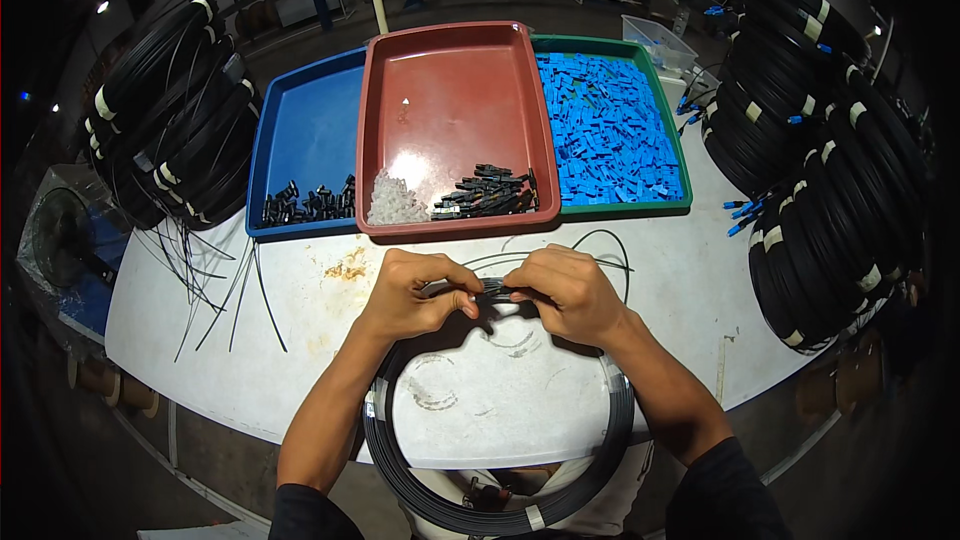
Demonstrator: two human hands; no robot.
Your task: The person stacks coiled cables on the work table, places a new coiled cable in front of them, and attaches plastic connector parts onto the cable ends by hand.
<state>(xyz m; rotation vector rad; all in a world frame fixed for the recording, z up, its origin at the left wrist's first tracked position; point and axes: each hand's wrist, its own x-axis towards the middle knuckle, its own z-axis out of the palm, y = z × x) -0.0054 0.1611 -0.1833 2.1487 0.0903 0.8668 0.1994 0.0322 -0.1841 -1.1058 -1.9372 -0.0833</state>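
Note:
A large coil of thin black cable [400, 475] rests over the table's near edge, bound with pale tape in several places. My left hand [425, 290] pinches the cable strands at the coil's far side, thumb against fingers. Close beside it, my right hand [568, 290] grips the same strands, its fingers curled down over them. A short stretch of cable shows between the two hands. One loose cable end [605, 236] loops up and out beyond my right hand. What lies under my fingertips is hidden.
Behind my hands stand a blue tray [310, 115] with black parts, a red tray [455, 80] with clear pieces and black connectors, and a green tray [672, 130] full of blue connectors. Stacked cable coils rise at left [180, 120] and right [840, 230] on the white table [680, 340].

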